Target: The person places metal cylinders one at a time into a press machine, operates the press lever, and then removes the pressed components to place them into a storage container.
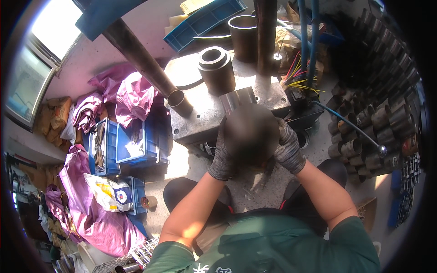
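Observation:
Both my hands wear grey knit gloves. My left hand [221, 157] and my right hand [290, 148] are closed round opposite sides of a dark round piece [252, 134], held in front of the press table. Its surface is smeared, so I cannot make out its detail. Just beyond it, a shiny metal cylinder [239, 99] shows; whether the two are joined I cannot tell. On the scuffed steel press table [191, 127] stand a thick stepped die [216, 73] and a short open metal tube [180, 103]. Farther back is a wide dark metal cylinder [243, 38].
Dark steel columns [141, 54] rise from the table. At right, a blue lever with a ball end [381, 149] juts out near stacked metal tubes [359, 145]. Blue crates [107, 150] and purple sacks [88, 195] crowd the left. A blue tray [205, 22] lies behind.

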Demonstrator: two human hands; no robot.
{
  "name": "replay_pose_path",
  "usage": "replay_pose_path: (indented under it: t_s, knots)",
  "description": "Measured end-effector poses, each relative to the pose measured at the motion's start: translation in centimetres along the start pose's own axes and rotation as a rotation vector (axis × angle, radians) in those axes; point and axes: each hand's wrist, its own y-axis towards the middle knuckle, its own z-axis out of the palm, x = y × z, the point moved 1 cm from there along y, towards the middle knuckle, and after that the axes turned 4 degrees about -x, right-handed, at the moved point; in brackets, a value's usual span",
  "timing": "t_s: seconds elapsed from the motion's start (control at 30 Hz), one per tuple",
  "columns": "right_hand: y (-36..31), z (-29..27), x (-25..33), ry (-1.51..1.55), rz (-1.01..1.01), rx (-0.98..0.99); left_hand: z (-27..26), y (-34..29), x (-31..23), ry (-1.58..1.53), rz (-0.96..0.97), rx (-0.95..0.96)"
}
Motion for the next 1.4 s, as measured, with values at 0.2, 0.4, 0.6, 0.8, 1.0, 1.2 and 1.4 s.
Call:
replay_pose_path:
  t_s: [0.2,0.4,0.6,0.8,1.0,1.2,1.4]
  knots:
    - [-0.5,-0.5,-1.6,0.352,0.199,-0.119,1.5,0.0,3.9,1.843,0.679,-0.109]
    - [-0.4,-1.3,-2.8,0.456,0.357,-0.112,2.7,0.4,5.3,2.438,0.907,-0.015]
    - [0.5,-3.5,-3.4,0.506,0.708,-0.032,2.4,2.2,7.6,2.609,1.021,0.072]
    - [1.3,-8.3,-2.5,-0.043,0.577,0.254,-0.6,0.9,5.6,2.823,0.969,0.24]
    - [-1.9,-17.9,-3.8,-0.3,0.773,0.365,-1.7,0.8,8.5,3.041,0.54,0.417]
    - [-12.6,-33.6,-11.0,-0.509,0.932,-0.146,-3.5,0.5,6.2,3.182,0.117,0.282]
    - [-23.0,-43.0,-16.6,-0.162,1.316,-1.135,-4.1,0.3,6.3,3.24,-0.047,0.212]
